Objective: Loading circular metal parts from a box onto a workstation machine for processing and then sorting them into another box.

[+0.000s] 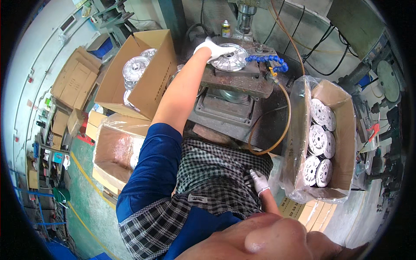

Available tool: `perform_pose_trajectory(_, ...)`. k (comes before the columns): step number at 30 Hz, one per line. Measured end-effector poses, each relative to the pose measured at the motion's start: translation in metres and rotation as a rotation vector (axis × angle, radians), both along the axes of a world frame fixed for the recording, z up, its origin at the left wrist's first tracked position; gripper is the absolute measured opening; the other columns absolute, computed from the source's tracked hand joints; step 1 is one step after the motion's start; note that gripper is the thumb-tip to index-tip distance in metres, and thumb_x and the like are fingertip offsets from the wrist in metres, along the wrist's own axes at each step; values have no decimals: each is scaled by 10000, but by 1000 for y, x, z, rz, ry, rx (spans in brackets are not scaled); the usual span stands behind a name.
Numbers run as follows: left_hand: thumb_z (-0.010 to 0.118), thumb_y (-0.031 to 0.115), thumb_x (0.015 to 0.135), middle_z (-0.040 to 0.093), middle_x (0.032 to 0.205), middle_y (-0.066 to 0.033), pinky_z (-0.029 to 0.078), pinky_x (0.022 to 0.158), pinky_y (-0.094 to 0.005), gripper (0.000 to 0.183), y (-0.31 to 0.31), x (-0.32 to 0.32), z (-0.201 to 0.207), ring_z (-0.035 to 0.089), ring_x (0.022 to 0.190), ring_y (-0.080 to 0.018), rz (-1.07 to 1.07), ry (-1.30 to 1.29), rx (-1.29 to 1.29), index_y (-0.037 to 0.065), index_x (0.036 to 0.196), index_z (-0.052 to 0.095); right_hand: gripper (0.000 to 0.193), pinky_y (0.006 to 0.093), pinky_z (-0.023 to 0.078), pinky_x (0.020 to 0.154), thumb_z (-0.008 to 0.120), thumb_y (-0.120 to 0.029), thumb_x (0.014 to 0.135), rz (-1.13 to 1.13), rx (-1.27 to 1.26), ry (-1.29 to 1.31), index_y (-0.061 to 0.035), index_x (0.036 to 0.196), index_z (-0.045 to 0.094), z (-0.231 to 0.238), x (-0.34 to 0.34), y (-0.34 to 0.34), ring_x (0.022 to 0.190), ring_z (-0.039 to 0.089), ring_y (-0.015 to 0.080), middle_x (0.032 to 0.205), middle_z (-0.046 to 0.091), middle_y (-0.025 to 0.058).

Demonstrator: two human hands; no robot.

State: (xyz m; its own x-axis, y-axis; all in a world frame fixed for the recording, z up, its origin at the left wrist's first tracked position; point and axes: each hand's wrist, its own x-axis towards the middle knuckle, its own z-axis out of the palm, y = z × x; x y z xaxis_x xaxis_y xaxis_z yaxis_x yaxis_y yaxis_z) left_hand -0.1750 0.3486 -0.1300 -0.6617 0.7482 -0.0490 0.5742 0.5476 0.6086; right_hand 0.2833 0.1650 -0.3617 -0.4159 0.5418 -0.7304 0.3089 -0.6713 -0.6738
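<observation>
My left hand (211,47), in a white glove, reaches forward and rests on a round silver metal disc (230,58) that lies on the fixture of a press machine (236,82). Its fingers curl over the disc's left edge. My right hand (259,180), also gloved in white, hangs low beside my checked apron (208,177), close to the plastic-lined box on the right; it holds nothing and its fingers look loosely together.
A cardboard box (342,130) lined with clear plastic on the right holds several white-faced discs (320,141). An open box (149,73) on the left holds shiny discs. A blue segmented coolant hose (266,60) arcs over the fixture. Another lined box (115,147) stands lower left.
</observation>
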Motion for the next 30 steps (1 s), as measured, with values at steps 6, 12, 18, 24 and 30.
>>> perform_pose_trajectory(6, 609, 791, 570, 633, 1119, -190, 478, 860, -332, 1007, -2, -2, 8, 627, 1000, -254, -142, 56, -204, -67, 1098, 622, 275, 251, 472, 533, 515, -292, 954, -9, 21, -5, -35, 1024, 582, 1, 0, -1, 568, 599, 152, 798, 668, 89)
perform_pose_trajectory(12, 533, 798, 634, 627, 1118, -205, 459, 878, -331, 996, -8, 4, 6, 610, 1035, -280, -129, -13, -253, -70, 1118, 607, 280, 247, 467, 515, 510, -303, 956, 0, 3, -34, -43, 1025, 584, 2, 0, 1, 556, 599, 150, 802, 671, 82)
perform_pose_trajectory(18, 499, 781, 680, 625, 1097, -229, 429, 908, -348, 967, -6, -9, -3, 596, 1049, -306, -220, 23, -181, -81, 1102, 613, 298, 248, 470, 529, 496, -319, 960, 14, 9, 0, -42, 1027, 583, -3, 3, 3, 576, 604, 147, 813, 668, 85)
perform_pose_trajectory(24, 474, 807, 669, 617, 1130, -219, 431, 899, -337, 977, -1, -14, 2, 593, 1062, -306, -315, 28, -211, -45, 1128, 617, 294, 255, 474, 533, 497, -319, 959, 20, -3, -12, -48, 1039, 581, 1, 1, 6, 584, 606, 150, 815, 666, 87)
perform_pose_trajectory(30, 530, 802, 637, 614, 1142, -204, 439, 880, -352, 965, 6, -18, -1, 600, 1038, -297, -279, 19, -262, -22, 1129, 625, 288, 267, 481, 528, 510, -315, 954, 13, -32, -33, -52, 1045, 582, -4, 0, 8, 579, 606, 156, 812, 667, 86)
